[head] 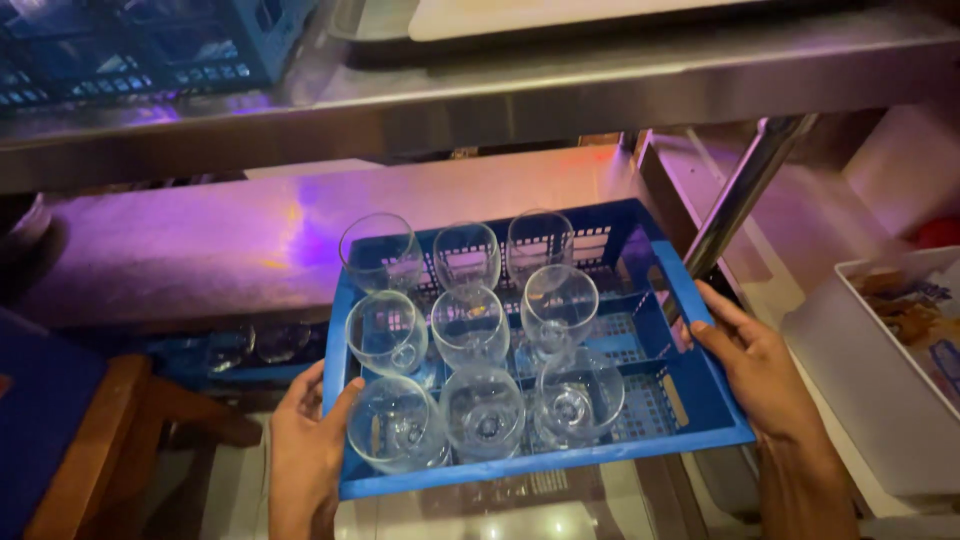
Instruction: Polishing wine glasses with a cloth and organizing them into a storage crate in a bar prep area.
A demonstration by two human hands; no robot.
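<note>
A blue plastic crate (pixel 700 395) is held level in front of me, above the floor. Inside it stand several clear stemmed glasses (pixel 470 325), upright in three rows on the left and middle; the right part of the crate is bare. My left hand (pixel 305 445) grips the crate's left wall near the front corner. My right hand (pixel 750 365) grips the right wall, fingers curled over the rim.
A steel lower shelf (pixel 200 240) lies just beyond the crate, under a steel counter (pixel 500 90) carrying another blue rack (pixel 140 50). A metal leg (pixel 735 195) slants at right. A white bin (pixel 900 330) sits at right, a wooden chair (pixel 110 440) at left.
</note>
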